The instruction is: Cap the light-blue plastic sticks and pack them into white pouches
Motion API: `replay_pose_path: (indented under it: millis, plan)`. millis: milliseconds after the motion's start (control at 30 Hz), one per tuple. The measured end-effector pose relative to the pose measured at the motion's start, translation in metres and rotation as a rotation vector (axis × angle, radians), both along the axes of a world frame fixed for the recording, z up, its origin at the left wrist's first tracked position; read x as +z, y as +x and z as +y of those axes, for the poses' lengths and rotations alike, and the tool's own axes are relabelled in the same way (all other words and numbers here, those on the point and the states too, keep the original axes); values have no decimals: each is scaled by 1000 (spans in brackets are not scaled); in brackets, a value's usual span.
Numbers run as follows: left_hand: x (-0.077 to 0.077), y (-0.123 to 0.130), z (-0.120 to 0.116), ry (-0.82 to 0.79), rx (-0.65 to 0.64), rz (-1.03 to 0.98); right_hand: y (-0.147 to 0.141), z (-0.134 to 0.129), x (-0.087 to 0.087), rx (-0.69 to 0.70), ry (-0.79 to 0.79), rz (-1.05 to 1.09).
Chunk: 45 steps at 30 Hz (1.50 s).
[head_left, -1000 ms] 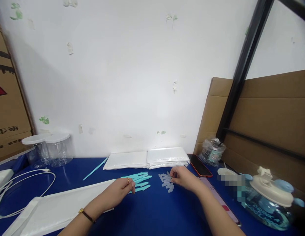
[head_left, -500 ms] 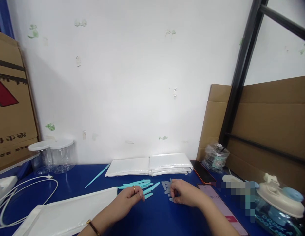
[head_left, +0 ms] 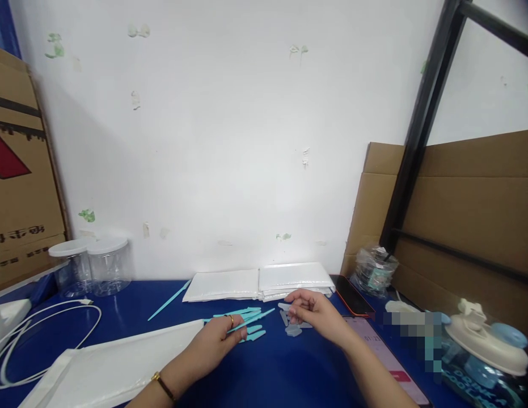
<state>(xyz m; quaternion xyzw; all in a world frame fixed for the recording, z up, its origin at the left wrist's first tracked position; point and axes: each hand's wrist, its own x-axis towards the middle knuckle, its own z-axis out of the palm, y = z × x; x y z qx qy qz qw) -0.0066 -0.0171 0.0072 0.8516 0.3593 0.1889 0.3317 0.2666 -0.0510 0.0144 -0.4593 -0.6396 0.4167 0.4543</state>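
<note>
My left hand (head_left: 219,343), wearing a ring and a bracelet, is closed round a slim teal eyebrow razor (head_left: 264,314) that points up to the right. Several more teal razors (head_left: 254,333) lie on the blue table under and beside its fingers. To the right, my right hand (head_left: 312,311) has its thumb and fingers pinched together, with a translucent blade cap (head_left: 283,306) at the fingertips. Below them lies a small pile of similar caps (head_left: 293,330). A single teal razor (head_left: 168,300) rests apart, farther left.
A white padded mailer (head_left: 127,362) lies at front left, and stacks of white mailers (head_left: 225,285) stand against the wall. Two clear jars (head_left: 109,272) and a white cable (head_left: 96,328) are at left. Phones (head_left: 353,296) and a drink bottle (head_left: 485,357) sit at right.
My left hand has lifted a teal razor from the pile. My right hand has risen slightly from the caps, bringing one at its fingertips. The camera view shifts a little.
</note>
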Motion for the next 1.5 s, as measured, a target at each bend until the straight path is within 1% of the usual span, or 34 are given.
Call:
replay_pose_path:
  millis: [100,233,467,600,767,900,1000,1100,1167,1200,1233,1267,1333,1400,1433,1500]
  plan:
    - [2,-2,0,14,13,27,-6,-3,4,-27,39,1]
    - [5,-4,-1,-41,-46,23,-15,-8,9,-28,97,-13]
    - [8,-4,-3,-71,-69,29,-19,-12,7,-33,201,-111]
    - [8,-3,-3,-86,-77,33,-19,-11,6,-41,203,-129]
    - [7,-3,-4,-66,-97,55,-24,-12,4,4,162,-183]
    - [5,1,-12,-66,-147,102,-26,-17,4,119,91,-237]
    - [1,7,-22,-67,-184,136,-21,-20,3,216,-16,-265]
    - [-2,11,-29,-23,-200,183,-15,-21,-2,340,-159,-336]
    - [-2,11,-30,26,-174,210,-12,-20,-5,404,-225,-409]
    - [-2,10,-28,58,-145,222,-9,-19,-7,409,-238,-446]
    - [-2,9,-25,99,-107,237,-6,-18,-7,388,-235,-487]
    - [-3,6,-21,150,-62,254,-3,-16,-7,336,-207,-535]
    - [-4,1,-11,259,18,305,7,-12,-6,171,-80,-652]
    - [-6,-4,-1,340,68,358,16,-8,-4,25,58,-767]
    - [-7,-5,3,364,81,380,20,-6,-5,-12,96,-815]
    - [-8,-6,7,388,87,419,23,-2,-7,-34,107,-886]
